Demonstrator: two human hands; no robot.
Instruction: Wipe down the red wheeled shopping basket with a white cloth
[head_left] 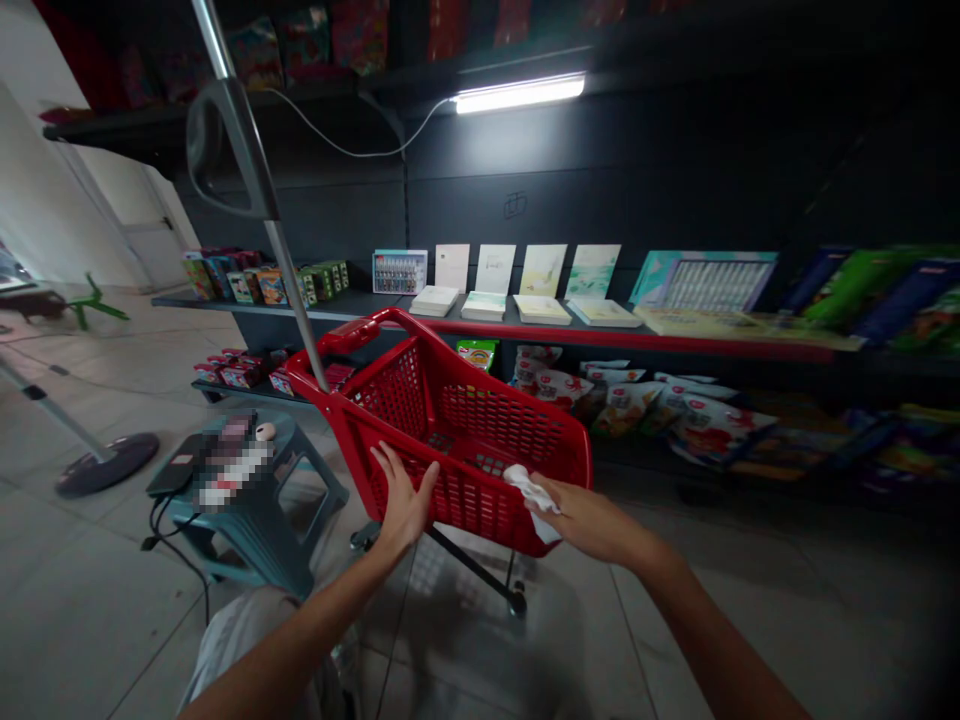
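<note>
My right hand point(589, 515) grips a crumpled white wipe point(529, 488) at the near edge of a red, perforated plastic shopping cart point(474, 502); my left hand point(405, 505), fingers wide apart, is at that edge too.

I'm in a shop: dark shelving point(660, 190) in front of me carries bagged snacks point(705, 425) and small boxes point(271, 288), and a red shopping cart point(472, 498) stands within my reach.

Just one camera here, riding on your head, and you're looking forward and down, close over the cart point(474, 497), the shelf point(517, 331) facing you beyond, the floor point(787, 600) spreading below
</note>
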